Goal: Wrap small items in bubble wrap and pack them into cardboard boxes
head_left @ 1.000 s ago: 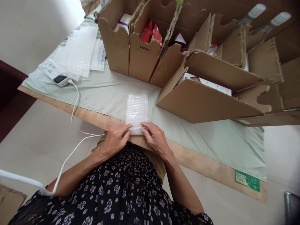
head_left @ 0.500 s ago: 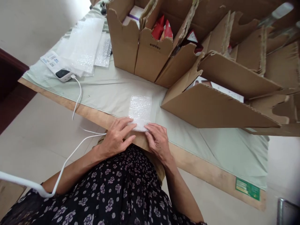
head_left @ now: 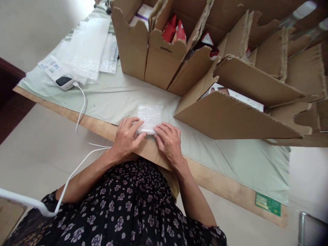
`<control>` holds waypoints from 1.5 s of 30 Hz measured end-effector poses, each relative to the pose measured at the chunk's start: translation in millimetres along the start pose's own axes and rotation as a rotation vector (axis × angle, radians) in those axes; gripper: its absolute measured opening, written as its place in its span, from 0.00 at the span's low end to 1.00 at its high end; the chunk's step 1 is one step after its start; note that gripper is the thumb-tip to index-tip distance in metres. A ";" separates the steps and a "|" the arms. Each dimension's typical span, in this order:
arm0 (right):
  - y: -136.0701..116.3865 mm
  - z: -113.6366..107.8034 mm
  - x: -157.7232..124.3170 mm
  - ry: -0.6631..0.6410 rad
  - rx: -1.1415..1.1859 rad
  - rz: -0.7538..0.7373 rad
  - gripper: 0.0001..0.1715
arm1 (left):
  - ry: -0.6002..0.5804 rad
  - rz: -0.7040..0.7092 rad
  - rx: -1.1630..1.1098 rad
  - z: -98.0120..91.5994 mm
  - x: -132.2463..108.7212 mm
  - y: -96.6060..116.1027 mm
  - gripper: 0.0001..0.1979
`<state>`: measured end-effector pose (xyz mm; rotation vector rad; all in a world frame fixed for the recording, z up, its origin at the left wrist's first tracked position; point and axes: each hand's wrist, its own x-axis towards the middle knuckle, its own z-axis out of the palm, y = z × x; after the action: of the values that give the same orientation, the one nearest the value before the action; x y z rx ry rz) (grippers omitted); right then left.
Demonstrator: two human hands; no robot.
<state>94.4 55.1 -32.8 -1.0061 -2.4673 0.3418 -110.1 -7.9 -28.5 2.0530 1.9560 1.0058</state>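
A small, clear piece of bubble wrap (head_left: 149,118) lies flat near the front edge of the cloth-covered table. My left hand (head_left: 127,135) grips its near left corner, fingers on top and thumb along the near edge. At the near right corner my right hand (head_left: 167,140) holds it in the same way, fingers curled over and thumb below. The near edge between the two thumbs looks thicker, like a narrow fold. Whether anything is wrapped inside, I cannot tell.
Cardboard bins (head_left: 164,58) line the back and right, some with red packets (head_left: 174,30) or boxes inside. More bubble wrap sheets (head_left: 89,44) lie at the left beside a white device (head_left: 65,82) with a cable (head_left: 84,102). The wooden table edge (head_left: 102,129) runs before me.
Both hands have moved slightly forward, away from my body. The near edge of the bubble wrap has moved with them, so the piece looks shorter. The view has shifted a little.
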 end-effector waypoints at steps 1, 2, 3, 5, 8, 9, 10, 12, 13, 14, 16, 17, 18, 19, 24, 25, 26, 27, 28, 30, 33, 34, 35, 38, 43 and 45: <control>-0.9 -2.3 0.9 0.000 0.032 -0.001 0.13 | -0.012 0.031 -0.018 -3.9 -3.8 1.8 0.15; -2.5 -4.6 1.0 -0.011 0.069 -0.004 0.14 | -0.030 0.050 -0.035 -7.2 -7.3 3.1 0.14; -4.6 -6.6 0.3 -0.029 0.101 -0.003 0.14 | -0.049 0.055 -0.047 -9.5 -9.9 3.6 0.13; -9.1 -8.5 -1.7 -0.046 0.118 0.029 0.16 | -0.062 0.028 -0.044 -10.4 -12.0 2.1 0.13; -15.2 -5.6 -3.4 0.025 0.024 0.112 0.21 | -0.056 -0.030 0.020 -4.0 -8.0 -4.9 0.14; -16.7 -3.9 -3.2 0.039 -0.013 0.115 0.22 | -0.057 -0.043 0.046 -1.1 -5.7 -7.5 0.15; -18.0 -2.1 -2.5 0.028 -0.041 0.096 0.23 | -0.061 -0.055 0.068 1.5 -3.5 -9.7 0.15; -19.1 1.4 0.5 -0.041 -0.077 0.031 0.23 | -0.061 -0.078 0.097 4.7 -0.6 -12.0 0.15; -18.9 2.8 2.5 -0.082 -0.086 0.005 0.22 | -0.047 -0.092 0.096 4.9 -0.4 -11.8 0.15; -18.2 3.8 4.7 -0.114 -0.086 -0.003 0.21 | -0.017 -0.107 0.081 4.0 -1.2 -10.8 0.15; -15.9 3.9 8.5 -0.130 -0.052 0.033 0.18 | 0.073 -0.147 0.004 -0.4 -6.3 -6.4 0.18; -15.0 2.8 9.6 -0.113 -0.015 0.066 0.17 | 0.115 -0.179 -0.058 -3.4 -10.1 -3.5 0.19; -14.8 0.8 9.7 -0.086 0.033 0.101 0.17 | 0.144 -0.226 -0.142 -6.4 -14.4 -0.3 0.21; -15.5 -1.9 8.9 -0.054 0.088 0.135 0.17 | 0.156 -0.287 -0.247 -9.1 -18.8 3.0 0.23; -30.9 -17.2 -6.8 -0.063 0.377 0.211 0.16 | -0.072 -0.554 -0.892 -10.0 -28.4 20.0 0.36; -33.6 -19.5 -11.3 -0.089 0.427 0.223 0.16 | -0.118 -0.583 -0.971 -8.5 -27.0 23.7 0.37; -35.2 -21.4 -16.1 -0.098 0.468 0.248 0.15 | -0.143 -0.613 -1.026 -7.0 -25.0 27.6 0.38; -35.5 -23.2 -21.2 -0.084 0.503 0.289 0.15 | -0.145 -0.644 -1.066 -5.6 -22.5 31.5 0.38; -34.5 -24.9 -26.6 -0.051 0.541 0.341 0.16 | -0.137 -0.672 -1.094 -4.3 -19.9 35.4 0.38; -29.7 -28.7 -38.0 0.025 0.671 0.450 0.21 | -0.106 -0.706 -1.142 -1.5 -14.5 42.9 0.38; -22.2 -35.5 -54.3 0.030 0.994 0.532 0.38 | -0.081 -0.698 -1.214 5.3 -6.9 55.0 0.37; -20.6 -37.9 -58.5 0.028 1.069 0.551 0.40 | -0.095 -0.687 -1.230 8.3 -4.4 60.0 0.37; -19.5 -40.5 -62.1 0.036 1.108 0.576 0.39 | -0.117 -0.673 -1.239 11.5 -2.0 65.4 0.37; -15.7 -53.0 -68.8 0.109 1.069 0.659 0.27 | -0.225 -0.597 -1.202 20.4 6.2 82.8 0.37; 3.7 -112.9 -78.5 0.257 0.845 0.617 0.16 | -0.222 -0.183 -0.998 23.8 31.5 104.0 0.32; 15.5 -152.9 -81.8 0.370 0.648 0.569 0.13 | -0.082 0.043 -0.814 21.7 48.5 110.1 0.31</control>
<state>230.9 16.8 68.2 -1.2973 -1.5369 0.9603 -9.1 28.0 30.3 1.6201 1.1563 1.3912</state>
